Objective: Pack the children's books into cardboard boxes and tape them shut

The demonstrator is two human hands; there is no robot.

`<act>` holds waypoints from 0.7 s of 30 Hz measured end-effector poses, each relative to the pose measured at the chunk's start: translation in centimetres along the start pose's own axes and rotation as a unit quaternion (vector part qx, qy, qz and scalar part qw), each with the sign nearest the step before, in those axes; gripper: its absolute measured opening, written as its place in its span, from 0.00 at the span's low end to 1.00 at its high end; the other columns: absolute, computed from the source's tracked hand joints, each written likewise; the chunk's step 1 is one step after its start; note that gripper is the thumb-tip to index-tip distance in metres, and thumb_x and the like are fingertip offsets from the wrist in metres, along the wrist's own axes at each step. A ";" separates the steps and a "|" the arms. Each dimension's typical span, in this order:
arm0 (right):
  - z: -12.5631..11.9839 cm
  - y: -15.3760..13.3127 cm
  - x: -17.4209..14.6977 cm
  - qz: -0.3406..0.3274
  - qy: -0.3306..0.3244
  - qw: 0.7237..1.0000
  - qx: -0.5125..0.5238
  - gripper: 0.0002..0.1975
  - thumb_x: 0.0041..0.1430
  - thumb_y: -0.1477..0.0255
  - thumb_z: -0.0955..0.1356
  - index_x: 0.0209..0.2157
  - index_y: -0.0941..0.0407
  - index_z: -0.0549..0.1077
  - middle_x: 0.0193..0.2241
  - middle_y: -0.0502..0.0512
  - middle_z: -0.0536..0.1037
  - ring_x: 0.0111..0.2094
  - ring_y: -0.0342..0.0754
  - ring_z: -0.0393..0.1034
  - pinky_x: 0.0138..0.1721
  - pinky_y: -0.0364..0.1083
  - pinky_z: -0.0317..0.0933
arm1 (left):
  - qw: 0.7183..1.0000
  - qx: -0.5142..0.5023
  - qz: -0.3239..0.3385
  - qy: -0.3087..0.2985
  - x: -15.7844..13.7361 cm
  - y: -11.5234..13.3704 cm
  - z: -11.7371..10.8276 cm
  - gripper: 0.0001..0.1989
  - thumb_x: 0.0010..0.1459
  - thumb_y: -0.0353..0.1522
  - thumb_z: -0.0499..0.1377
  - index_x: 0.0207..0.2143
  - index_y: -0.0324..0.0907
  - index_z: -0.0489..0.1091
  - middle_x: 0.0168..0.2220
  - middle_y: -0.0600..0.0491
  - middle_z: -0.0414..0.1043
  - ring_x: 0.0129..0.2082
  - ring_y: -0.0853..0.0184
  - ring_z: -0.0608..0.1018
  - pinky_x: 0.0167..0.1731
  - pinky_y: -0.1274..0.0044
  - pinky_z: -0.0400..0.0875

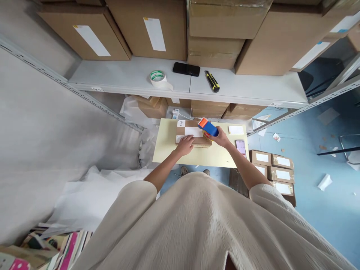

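A small brown cardboard box [180,131] with white labels lies on a pale yellow table [165,146]. My left hand [185,145] rests on the near side of its top, fingers stretched out over the cardboard and the edge of a white label [194,131]. In my right hand [221,138] is a blue and orange tape dispenser [209,126], gripped from the right and held tilted over the box's right end. Whether its front edge touches the cardboard I cannot tell. Part of the tape roll is hidden behind the dispenser and my fingers.
Beyond the table, a grey shelf [126,75] bears a tape roll [157,76], a black phone [186,69], a yellow-black utility knife [212,81] and large cartons [165,33]. A lit phone [240,147] lies on the table's right. Labelled boxes [274,167] are stacked beside it.
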State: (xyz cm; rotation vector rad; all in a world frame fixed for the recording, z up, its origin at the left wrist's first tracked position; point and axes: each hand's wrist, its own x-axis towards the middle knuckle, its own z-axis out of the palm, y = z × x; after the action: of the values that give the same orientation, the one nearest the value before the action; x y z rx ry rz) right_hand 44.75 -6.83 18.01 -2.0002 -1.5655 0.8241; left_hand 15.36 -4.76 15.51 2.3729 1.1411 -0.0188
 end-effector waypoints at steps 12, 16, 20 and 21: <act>-1.5 3.7 -0.7 0.024 -0.013 1.000 -0.015 0.29 0.51 0.53 0.82 0.46 0.54 0.73 0.44 0.60 0.82 0.42 0.56 0.74 0.42 0.51 0.67 | 0.971 -0.221 -0.071 0.064 2.9 0.0 -3.0 0.18 0.73 0.31 0.61 0.62 0.42 0.79 0.64 0.41 0.82 0.60 0.54 0.85 0.64 0.63 0.78; -1.3 3.7 -0.5 0.009 -0.006 1.000 -0.019 0.28 0.50 0.55 0.82 0.45 0.52 0.73 0.42 0.58 0.82 0.41 0.56 0.75 0.40 0.50 0.66 | 0.920 -0.349 -0.081 0.162 6.2 2.1 -5.4 0.12 0.73 0.33 0.64 0.55 0.43 0.80 0.52 0.44 0.86 0.53 0.58 0.87 0.58 0.67 0.80; -1.0 3.6 -0.2 -0.009 0.000 0.999 -0.039 0.28 0.50 0.53 0.82 0.46 0.53 0.74 0.43 0.60 0.82 0.43 0.58 0.76 0.41 0.50 0.67 | 0.890 -0.408 -0.090 0.182 8.8 4.0 -6.8 0.09 0.69 0.34 0.68 0.51 0.44 0.79 0.47 0.47 0.86 0.48 0.58 0.87 0.55 0.67 0.80; -1.0 3.6 -0.1 -0.014 -0.002 0.999 -0.040 0.28 0.51 0.54 0.82 0.46 0.53 0.74 0.44 0.61 0.82 0.43 0.58 0.76 0.42 0.50 0.67 | 0.885 -0.419 -0.099 0.178 9.2 4.3 -7.0 0.09 0.68 0.34 0.69 0.49 0.45 0.79 0.45 0.47 0.86 0.47 0.58 0.87 0.53 0.67 0.81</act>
State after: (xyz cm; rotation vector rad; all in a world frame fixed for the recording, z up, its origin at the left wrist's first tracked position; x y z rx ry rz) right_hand 47.90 -7.81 16.26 -2.0295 -1.6488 0.7662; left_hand 23.13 2.81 21.44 1.5051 1.2156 0.7204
